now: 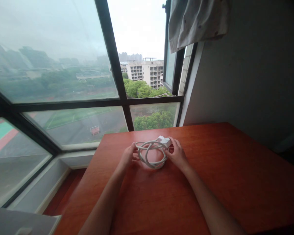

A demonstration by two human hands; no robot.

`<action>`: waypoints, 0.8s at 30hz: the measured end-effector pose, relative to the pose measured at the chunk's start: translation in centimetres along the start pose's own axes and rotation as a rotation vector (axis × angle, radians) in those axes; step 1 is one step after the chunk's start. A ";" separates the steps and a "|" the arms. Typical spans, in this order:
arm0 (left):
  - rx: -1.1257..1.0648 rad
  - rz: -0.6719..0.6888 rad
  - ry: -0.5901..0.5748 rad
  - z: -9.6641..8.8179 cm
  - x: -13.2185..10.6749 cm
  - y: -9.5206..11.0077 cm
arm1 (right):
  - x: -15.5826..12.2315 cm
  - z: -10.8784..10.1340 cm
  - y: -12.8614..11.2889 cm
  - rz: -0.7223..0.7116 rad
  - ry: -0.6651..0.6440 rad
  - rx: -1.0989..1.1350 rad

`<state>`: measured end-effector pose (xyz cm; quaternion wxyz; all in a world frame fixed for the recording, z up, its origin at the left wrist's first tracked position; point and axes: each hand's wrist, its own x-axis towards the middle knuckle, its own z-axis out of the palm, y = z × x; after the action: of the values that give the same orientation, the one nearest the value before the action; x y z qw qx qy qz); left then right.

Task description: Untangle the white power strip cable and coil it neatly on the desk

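A coiled white power cable [152, 165] is at the far part of the reddish-brown table, its loops overlapping. A white block, seemingly its plug or socket end [165, 141], sits at the coil's back right. My right hand [178, 154] grips the coil's right side beside this block, its thumb in front and its fingers bent behind. On the opposite side, my left hand [129, 156] has its thumb and curled fingers round the left edge of the loops. The coil appears on or just above the tabletop; I cannot tell which.
The wooden table [230, 176] stretches to the right and toward me. Behind it stands a dark-framed window [71, 105], with one pane [171, 65] swung open. A pale curtain [198, 23] hangs at upper right, next to a grey wall [250, 71]. A white ledge [51, 178] lies left.
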<state>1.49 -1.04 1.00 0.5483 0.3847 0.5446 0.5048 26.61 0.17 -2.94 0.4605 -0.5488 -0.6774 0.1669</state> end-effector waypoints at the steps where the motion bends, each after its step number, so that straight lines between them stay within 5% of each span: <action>1: 0.097 0.124 0.045 -0.1 -0.1 0.1 | 0.0 -0.1 0.1 0.000 0.008 -0.021; 5: 0.430 0.590 0.171 0.3 -1.1 0.8 | 0.2 -0.3 0.5 -0.008 0.028 -0.091; 11: 0.721 0.918 -0.025 1.6 -2.5 1.3 | 0.3 -0.3 1.0 -0.029 0.048 -0.104; 16: 0.655 0.904 -0.175 2.7 -3.2 1.1 | 0.3 -0.2 1.1 -0.027 0.055 -0.091; 24: 0.568 0.845 -0.232 2.6 -3.0 0.8 | 0.3 0.0 1.5 0.003 0.011 -0.074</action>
<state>4.24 -3.47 2.72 0.2275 0.7578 0.3928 0.4686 27.49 0.95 -3.89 0.4434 -0.5675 -0.6797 0.1391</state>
